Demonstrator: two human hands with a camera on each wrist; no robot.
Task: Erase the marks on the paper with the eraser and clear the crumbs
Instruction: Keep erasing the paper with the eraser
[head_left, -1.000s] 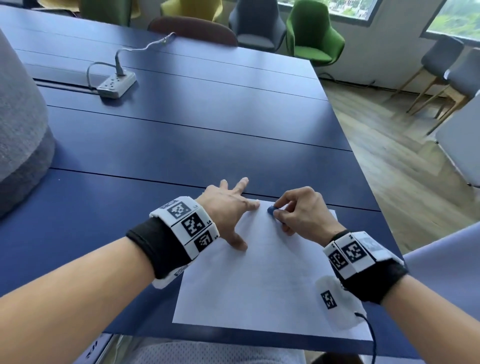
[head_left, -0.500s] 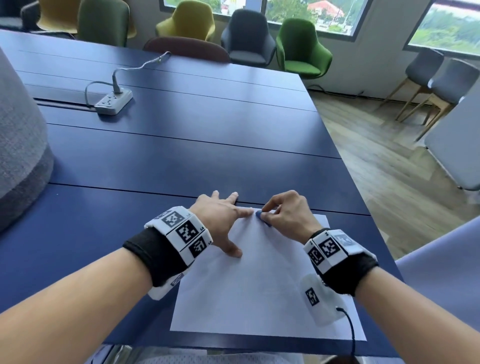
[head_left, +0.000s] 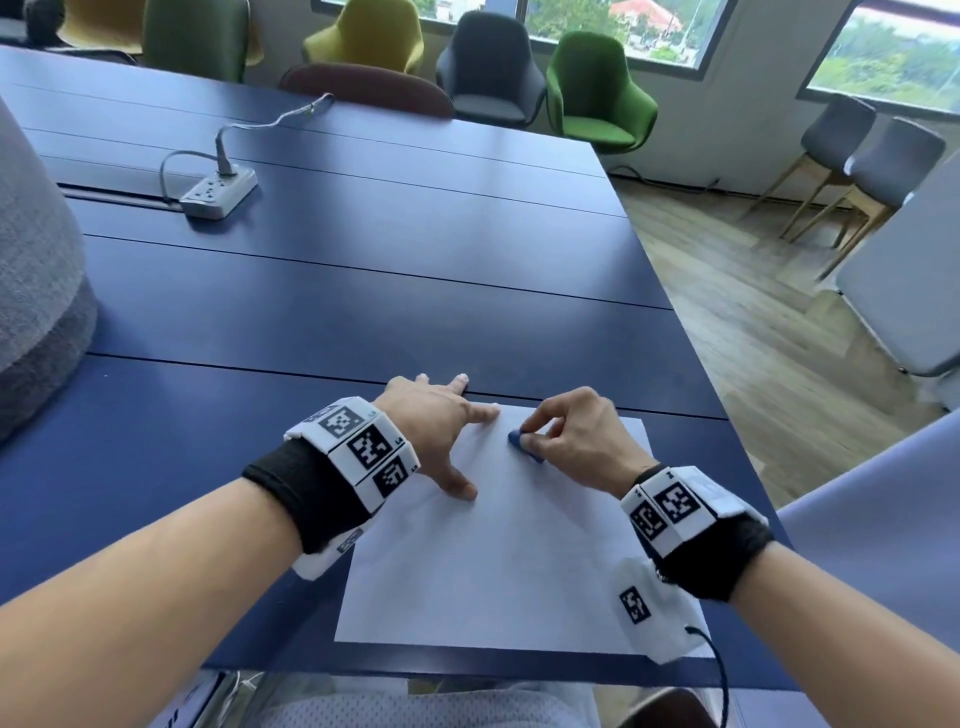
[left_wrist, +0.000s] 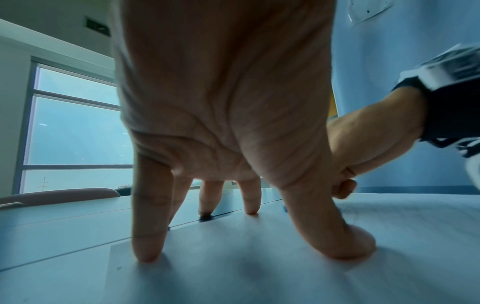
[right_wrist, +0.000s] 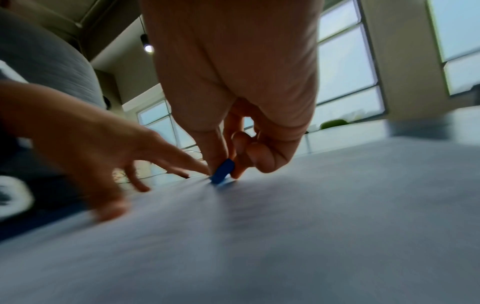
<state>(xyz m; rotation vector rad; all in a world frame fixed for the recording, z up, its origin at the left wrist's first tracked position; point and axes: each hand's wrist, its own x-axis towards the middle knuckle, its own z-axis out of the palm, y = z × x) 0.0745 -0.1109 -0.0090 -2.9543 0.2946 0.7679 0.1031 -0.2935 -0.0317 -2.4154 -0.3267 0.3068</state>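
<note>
A white sheet of paper (head_left: 498, 561) lies at the near edge of the dark blue table (head_left: 363, 291). My left hand (head_left: 441, 426) presses on the sheet's far left corner with straight, spread fingers (left_wrist: 148, 242), and its thumb (left_wrist: 345, 240) lies flat on the paper (left_wrist: 259, 267). My right hand (head_left: 566, 436) pinches a small blue eraser (head_left: 522, 444) between thumb and fingers. The eraser (right_wrist: 223, 171) stands tilted with its lower end on the paper (right_wrist: 285, 236), just right of the left index fingertip. I can make out no marks or crumbs on the sheet.
A white power strip (head_left: 218, 191) with its cable sits far back on the left of the table. A grey padded shape (head_left: 36, 280) rises at the left edge. Chairs (head_left: 597, 93) stand beyond the far end, and wooden floor (head_left: 769, 332) runs along the right.
The right hand has drawn the eraser slightly nearer along the paper's far edge area. The left hand keeps pressing the same corner. The head view has tilted upward a little.
</note>
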